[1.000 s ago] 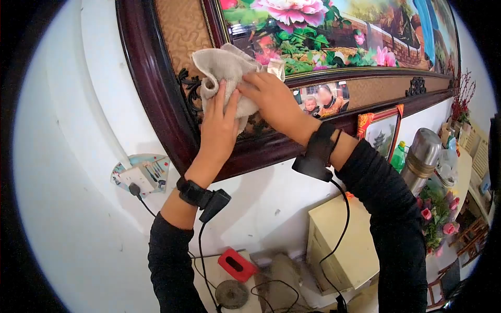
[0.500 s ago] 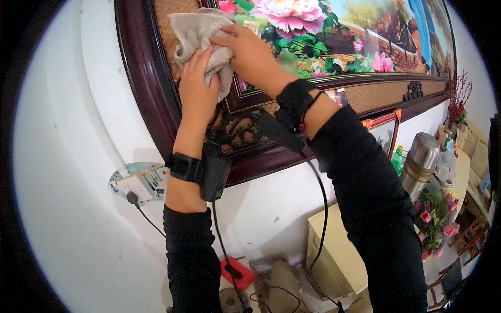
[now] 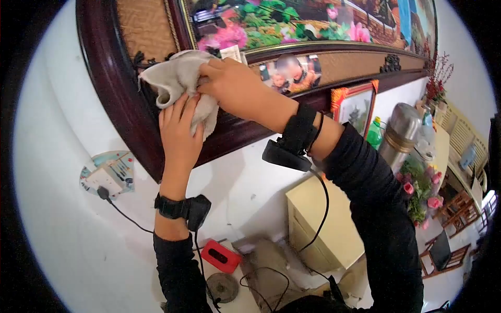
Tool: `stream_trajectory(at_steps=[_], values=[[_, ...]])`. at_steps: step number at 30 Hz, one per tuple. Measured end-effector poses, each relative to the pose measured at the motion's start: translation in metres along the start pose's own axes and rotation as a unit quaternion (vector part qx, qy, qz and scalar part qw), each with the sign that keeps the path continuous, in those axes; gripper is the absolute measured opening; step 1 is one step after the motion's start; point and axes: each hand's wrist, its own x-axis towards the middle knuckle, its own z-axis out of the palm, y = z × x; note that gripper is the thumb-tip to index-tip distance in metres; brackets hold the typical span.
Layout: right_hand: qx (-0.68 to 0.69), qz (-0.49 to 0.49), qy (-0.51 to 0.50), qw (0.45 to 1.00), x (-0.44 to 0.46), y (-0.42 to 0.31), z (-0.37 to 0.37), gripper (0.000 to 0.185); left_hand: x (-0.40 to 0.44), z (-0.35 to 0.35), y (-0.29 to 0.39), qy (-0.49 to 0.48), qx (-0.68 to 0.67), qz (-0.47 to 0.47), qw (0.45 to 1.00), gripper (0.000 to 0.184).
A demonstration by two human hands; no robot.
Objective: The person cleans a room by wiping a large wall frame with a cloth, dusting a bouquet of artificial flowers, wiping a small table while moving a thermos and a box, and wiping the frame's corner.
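Note:
Both my hands are on a pale grey cloth (image 3: 180, 75) pressed against the lower left corner of a large dark wooden picture frame (image 3: 112, 86). My left hand (image 3: 180, 128) lies over the cloth's lower part, fingers pointing up and bent onto it. From the right, my right hand (image 3: 232, 88) pinches the cloth's upper right side. Most of the corner carving is hidden behind the cloth. Just right of my right hand, a small photo (image 3: 291, 73) is tucked on the frame's woven lower panel. A flower painting (image 3: 282, 23) fills the frame above.
A wall socket (image 3: 104, 175) with a plugged-in cord is at lower left. Below stand a cream cabinet (image 3: 326, 221) and a red box (image 3: 222, 255). At right are a steel thermos (image 3: 401, 133), a green bottle (image 3: 374, 133), pink flowers (image 3: 417, 193) and a smaller framed picture (image 3: 355, 107).
Both hands have moved the cloth down from the frame's left side panel to its lower left corner. The view has shifted, and the small photo is now uncovered.

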Motion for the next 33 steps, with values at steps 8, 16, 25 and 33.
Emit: stream_trajectory(at_steps=[8, 16, 25, 33], values=[[-0.084, 0.089, 0.074, 0.99, 0.07, 0.036, -0.013, 0.034, 0.09, 0.014, -0.04, 0.227, 0.062, 0.058, 0.97, 0.055], [0.122, 0.125, 0.15, 0.973, 0.064, 0.051, 0.002, 0.017, 0.09, 0.028, -0.061, 0.173, 0.064, 0.065, 0.981, 0.05], [-0.129, 0.055, 0.032, 0.99, 0.0, 0.013, 0.009, 0.01, 0.027, 0.039, -0.006, 0.086, 0.076, -0.022, 0.993, 0.056], [-0.079, 0.076, 0.042, 0.993, -0.044, 0.003, 0.014, 0.017, 0.002, 0.061, 0.018, 0.046, 0.063, -0.021, 0.997, 0.049]])
